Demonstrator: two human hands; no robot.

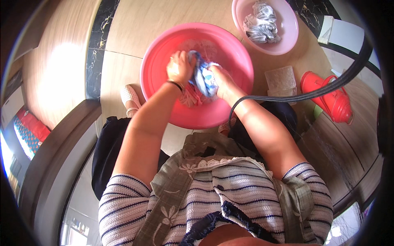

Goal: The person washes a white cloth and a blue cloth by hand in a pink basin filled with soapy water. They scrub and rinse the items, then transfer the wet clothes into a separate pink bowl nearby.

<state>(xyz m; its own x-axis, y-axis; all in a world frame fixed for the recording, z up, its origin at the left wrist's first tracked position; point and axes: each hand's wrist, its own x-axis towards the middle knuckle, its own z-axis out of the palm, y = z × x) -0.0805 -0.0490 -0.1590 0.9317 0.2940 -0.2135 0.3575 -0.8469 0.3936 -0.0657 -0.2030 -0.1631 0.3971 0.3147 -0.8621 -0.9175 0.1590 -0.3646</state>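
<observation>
A large pink plastic basin (197, 118) stands on the floor before me, with sudsy water in it. Over the water, my left hand (180, 68) grips one side of a wet blue and white cloth (201, 75). The fingers of my right hand (222, 80) are closed on the cloth's other side, partly hidden by it. Under the cloth, a reddish-pink cloth (192, 97) lies in the basin, close below my hands. Foam floats near the basin's far side.
A paler pink basin (287, 27) with light grey wet cloth (263, 23) stands at the upper right. To the right are a clear plastic container (280, 78) and a red thermos flask (327, 93) on its side. A black cable crosses my right forearm.
</observation>
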